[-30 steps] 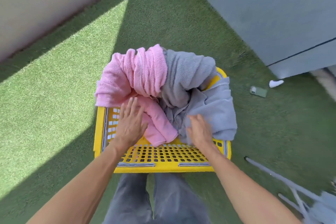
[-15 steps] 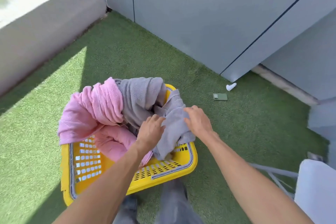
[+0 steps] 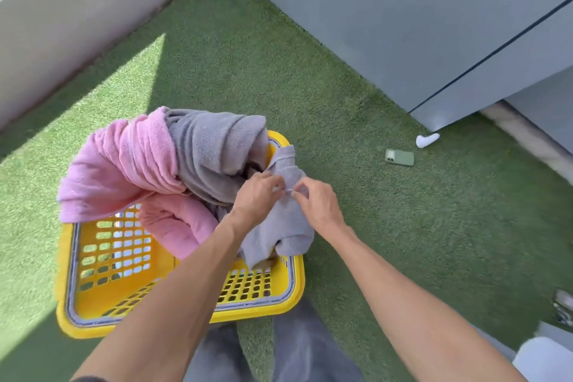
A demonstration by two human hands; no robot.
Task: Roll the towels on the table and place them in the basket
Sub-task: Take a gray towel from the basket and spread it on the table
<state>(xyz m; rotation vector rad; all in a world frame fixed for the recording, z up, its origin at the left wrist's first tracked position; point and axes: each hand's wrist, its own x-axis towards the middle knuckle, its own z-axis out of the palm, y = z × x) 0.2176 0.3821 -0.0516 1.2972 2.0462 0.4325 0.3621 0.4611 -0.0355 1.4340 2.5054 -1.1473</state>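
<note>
- Grey terry cloth is the centre of things: the grey towel [image 3: 217, 152] lies heaped in the far right part of the yellow basket [image 3: 102, 322], one bunched end of it draped over the basket's right rim.
- The left hand [image 3: 257, 198] pinches that bunched end from the left, fingers curled onto the cloth.
- The right hand [image 3: 319, 201] pinches the same end from the right; the two hands sit close together, fingertips nearly meeting on the fabric.
- Both forearms reach in from the bottom edge, the left one crossing over the basket's near wall.
- A pink towel [image 3: 124, 164] fills the far left of the basket, touching the grey one, spilling over the left rim, with a rolled fold lying lower inside.
- The basket's perforated near wall and left wall are bare, and it stands on green artificial turf [image 3: 372, 226], partly in shade, with a sunlit patch to the left.
- The person's grey trousers [image 3: 294, 350] show just below the basket.
- A green phone [image 3: 399, 157] lies flat on the turf well to the right of the basket, and a small white object [image 3: 427, 140] lies just beyond it, near the foot of a grey panelled wall [image 3: 403, 25].
- A pale low wall [image 3: 77, 9] runs along the upper left.
- Something white and blurred sits at the bottom right corner; what it is cannot be told.
</note>
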